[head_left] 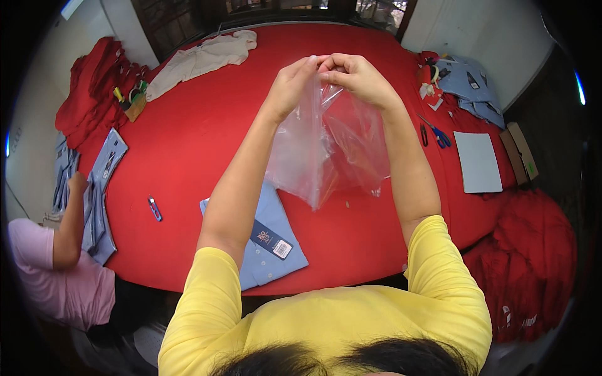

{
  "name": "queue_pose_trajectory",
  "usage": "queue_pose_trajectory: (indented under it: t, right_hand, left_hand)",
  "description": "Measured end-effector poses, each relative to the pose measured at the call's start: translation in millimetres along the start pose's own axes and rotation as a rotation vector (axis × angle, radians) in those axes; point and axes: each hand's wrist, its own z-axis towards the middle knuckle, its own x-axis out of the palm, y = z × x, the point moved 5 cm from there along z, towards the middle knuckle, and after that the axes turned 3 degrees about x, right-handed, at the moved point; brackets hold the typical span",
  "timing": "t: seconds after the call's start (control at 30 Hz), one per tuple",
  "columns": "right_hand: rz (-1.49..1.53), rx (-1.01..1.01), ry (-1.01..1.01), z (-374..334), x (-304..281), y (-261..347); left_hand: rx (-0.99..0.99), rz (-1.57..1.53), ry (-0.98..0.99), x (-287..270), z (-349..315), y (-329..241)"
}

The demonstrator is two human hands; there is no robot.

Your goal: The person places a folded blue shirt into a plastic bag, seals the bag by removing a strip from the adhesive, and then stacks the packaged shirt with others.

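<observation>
Left hand: fingertips pinched on the bag's upper edge, beside the other hand.
Right hand: thumb and fingers closed on the same edge, fingers curled.
Clear plastic bag: hangs from both hands above the middle of the table, between the forearms; creased, see-through, red showing behind it.
Folded blue shirt: lies at the near table edge, below and left of the bag; partly covered by the left forearm.
Dark hang tag: on the shirt front, slanted.
Blue snips: on the red surface, left of the shirt.
Blue-handled scissors: right of the right forearm, near a white sheet.
Blue shirt pile: far right of the table.
Red garments: heaped at the near right.
Co-worker: pink top, at the left edge, one arm reaching to blue garments.
</observation>
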Motion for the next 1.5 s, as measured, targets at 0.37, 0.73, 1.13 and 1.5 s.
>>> queue_pose_trajectory:
  t: [0.37, 0.73, 1.13, 1.5]
  right_hand:
    - [-0.674, -0.262, -0.528, -65, 23, 67]
    - [-0.285, 0.081, -0.261, -175, 16, 66]
    - [0.084, 0.0, -0.399, -293, -46, 57]
    - [-0.799, 0.445, -0.337, -197, -89, -61]
  left_hand:
    - [0.123, 0.169, -0.418, -34, 4, -5]
    - [0.248, -0.248, -0.537, -101, -16, -31]
    - [0.331, -0.226, -0.721, -178, -30, -37]
    - [0.387, 0.156, -0.901, -151, 8, -86]
